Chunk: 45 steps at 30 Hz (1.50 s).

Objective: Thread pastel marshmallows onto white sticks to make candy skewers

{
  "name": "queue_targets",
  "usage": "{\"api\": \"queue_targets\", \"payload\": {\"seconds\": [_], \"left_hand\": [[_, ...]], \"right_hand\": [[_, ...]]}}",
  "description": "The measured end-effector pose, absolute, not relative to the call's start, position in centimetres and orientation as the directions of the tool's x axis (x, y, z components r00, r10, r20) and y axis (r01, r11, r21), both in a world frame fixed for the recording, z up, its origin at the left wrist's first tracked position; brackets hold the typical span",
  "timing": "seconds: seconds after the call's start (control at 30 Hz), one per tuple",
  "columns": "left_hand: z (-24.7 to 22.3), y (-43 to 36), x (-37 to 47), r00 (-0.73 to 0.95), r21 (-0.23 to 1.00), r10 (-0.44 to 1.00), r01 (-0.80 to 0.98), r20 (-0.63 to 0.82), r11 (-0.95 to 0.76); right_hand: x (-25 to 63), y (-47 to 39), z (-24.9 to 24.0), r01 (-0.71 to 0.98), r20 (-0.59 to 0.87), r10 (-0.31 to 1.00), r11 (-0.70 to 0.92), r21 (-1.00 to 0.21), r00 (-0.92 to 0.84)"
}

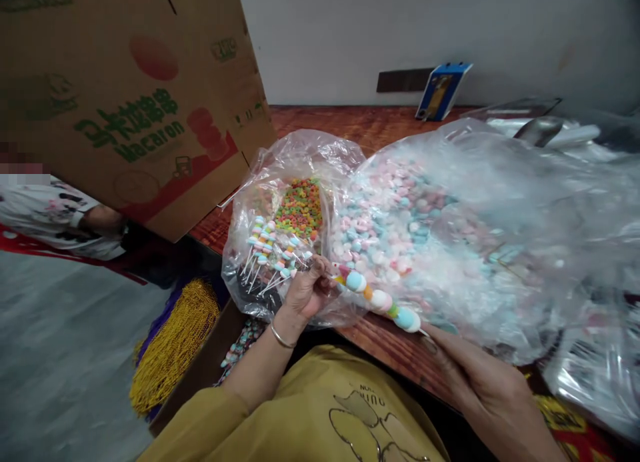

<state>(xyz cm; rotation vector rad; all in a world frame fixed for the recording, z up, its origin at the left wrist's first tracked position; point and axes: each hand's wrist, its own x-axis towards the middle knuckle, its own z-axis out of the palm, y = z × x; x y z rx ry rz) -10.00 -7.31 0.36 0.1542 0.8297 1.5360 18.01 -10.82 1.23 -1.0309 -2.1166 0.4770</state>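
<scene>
A skewer of marshmallows and colored rings (381, 301) lies slantwise between my two hands. With closed fingers, my right hand (480, 375) grips the stick at its lower end. My left hand (311, 290) pinches at the skewer's upper tip, its fingertips closed; what exactly sits between them is too small to make out. Just beyond my left hand, several finished marshmallow skewers (263, 239) lie in a clear plastic bag, beside a heap of small colorful rings (301, 209). A large clear bag of pink, white and blue marshmallows (380, 215) spreads out behind the skewer.
A tall cardboard box (165, 102) stands at the left back of the wooden table (330, 122). A blue box (444, 91) leans near the wall. Below left are a yellow mesh bundle (183, 342) and an open box holding more skewers (243, 345). Another person's arm (103, 219) shows at far left.
</scene>
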Motion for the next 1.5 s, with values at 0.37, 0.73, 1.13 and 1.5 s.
{"api": "queue_targets", "payload": {"seconds": [0.37, 0.73, 1.13, 1.5], "left_hand": [[-1.6, -6.4, -9.8, -0.026, 0.602, 0.966, -0.786, -0.259, 0.140], [-0.2, -6.0, -8.2, -0.042, 0.594, 0.951, -0.789, -0.307, 0.157], [-0.9, -6.3, -8.2, 0.009, 0.624, 0.965, -0.762, -0.261, 0.176], [-1.3, -6.0, -8.2, 0.019, 0.611, 0.956, -0.765, -0.294, 0.203]], "right_hand": [[19.5, -11.3, 2.9, 0.459, 0.036, 0.888, 0.272, -0.846, -0.459], [21.1, -12.0, 1.4, 0.436, 0.051, 0.922, 0.230, -0.870, -0.384], [21.2, -12.2, 0.8, 0.456, -0.043, 0.921, 0.151, -0.877, -0.388], [20.5, -12.2, 2.0, 0.416, -0.031, 0.922, 0.145, -0.898, -0.387]]}}
